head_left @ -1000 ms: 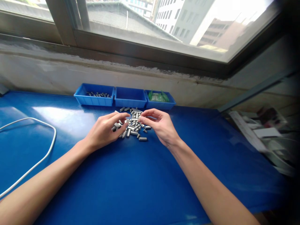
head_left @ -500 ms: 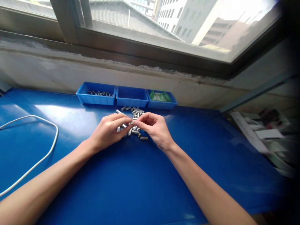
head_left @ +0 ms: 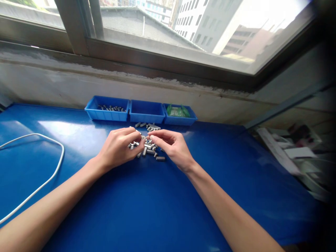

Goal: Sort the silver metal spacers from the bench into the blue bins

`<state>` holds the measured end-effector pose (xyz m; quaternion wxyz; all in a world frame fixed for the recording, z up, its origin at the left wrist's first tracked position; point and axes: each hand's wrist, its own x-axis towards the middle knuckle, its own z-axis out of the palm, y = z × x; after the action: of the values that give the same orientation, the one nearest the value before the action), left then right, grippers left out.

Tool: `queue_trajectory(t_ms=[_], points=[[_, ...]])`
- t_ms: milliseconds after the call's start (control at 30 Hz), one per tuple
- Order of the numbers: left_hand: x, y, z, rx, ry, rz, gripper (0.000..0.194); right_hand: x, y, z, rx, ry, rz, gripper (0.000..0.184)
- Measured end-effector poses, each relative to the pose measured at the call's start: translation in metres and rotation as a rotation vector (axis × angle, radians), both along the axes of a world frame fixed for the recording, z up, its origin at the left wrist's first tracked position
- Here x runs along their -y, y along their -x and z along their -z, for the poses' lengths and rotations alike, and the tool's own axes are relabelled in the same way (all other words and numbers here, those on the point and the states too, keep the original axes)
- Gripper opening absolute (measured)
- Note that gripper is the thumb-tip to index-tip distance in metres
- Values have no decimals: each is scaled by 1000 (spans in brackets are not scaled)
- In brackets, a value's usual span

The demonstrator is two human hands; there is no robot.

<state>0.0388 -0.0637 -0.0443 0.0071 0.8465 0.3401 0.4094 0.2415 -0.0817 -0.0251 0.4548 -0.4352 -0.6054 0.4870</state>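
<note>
Metal pieces [head_left: 150, 151], hexagonal bars and smaller bits, lie in a loose heap on the blue counter [head_left: 136, 196], mostly beneath and between our hands. We note the left hand [head_left: 118, 145] with fingers curled and thumb drawn in near them; the right hand [head_left: 174, 145] faces it, thumb and forefinger nearly together. Something small and silvery shows at the fingertips, but we cannot tell whether either hand grips it. Behind the heap we log three blue bins in a row: left bin [head_left: 106, 114] with small screws [head_left: 112, 108], middle bin [head_left: 147, 117], right bin [head_left: 180, 120] with green plastic [head_left: 178, 111]. White cable [head_left: 56, 168] curves across the counter, left of us.
</note>
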Motion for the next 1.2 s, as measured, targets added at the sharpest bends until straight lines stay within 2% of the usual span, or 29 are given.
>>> queue_trajectory(t_ms=[67, 167, 233, 300, 400, 467, 600, 733, 800, 900, 967, 1067, 1200], points=[[-5, 4, -4, 82, 37, -95, 24, -2, -7, -3, 99, -60, 73, 23], [-20, 17, -10, 257, 75, -323, 28, -8, -22, -7, 363, -199, 203, 19], [-32, 28, -11, 446, 216, -475, 28, -10, -33, -9, 524, -272, 194, 16], [-44, 38, -9, 615, 354, -514, 30, -12, -41, -11, 625, -318, 106, 14], [-53, 44, -4, 773, 492, -430, 32, -11, -48, -12, 702, -341, -67, 13], [-52, 42, -2, 788, 538, -372, 33, -10, -50, -13, 742, -331, -155, 14], [-38, 30, -1, 636, 537, -270, 30, -6, -50, -15, 838, -334, -228, 15], [-21, 14, -1, 405, 411, -137, 24, -3, -47, -16, 905, -375, -255, 8], [-16, 6, 1, 321, 341, -78, 23, -2, -45, -16, 915, -369, -268, 10], [-12, -1, 6, 251, 283, -39, 20, -2, -41, -16, 899, -339, -250, 14], [-11, -2, 9, 228, 254, -36, 18, -2, -38, -15, 812, -292, -213, 11], [-11, -1, 10, 236, 231, -40, 17, -4, -33, -11, 521, -147, -121, 3], [-10, 0, 8, 268, 210, -30, 15, -8, -25, -2, 112, 62, -16, 24]])
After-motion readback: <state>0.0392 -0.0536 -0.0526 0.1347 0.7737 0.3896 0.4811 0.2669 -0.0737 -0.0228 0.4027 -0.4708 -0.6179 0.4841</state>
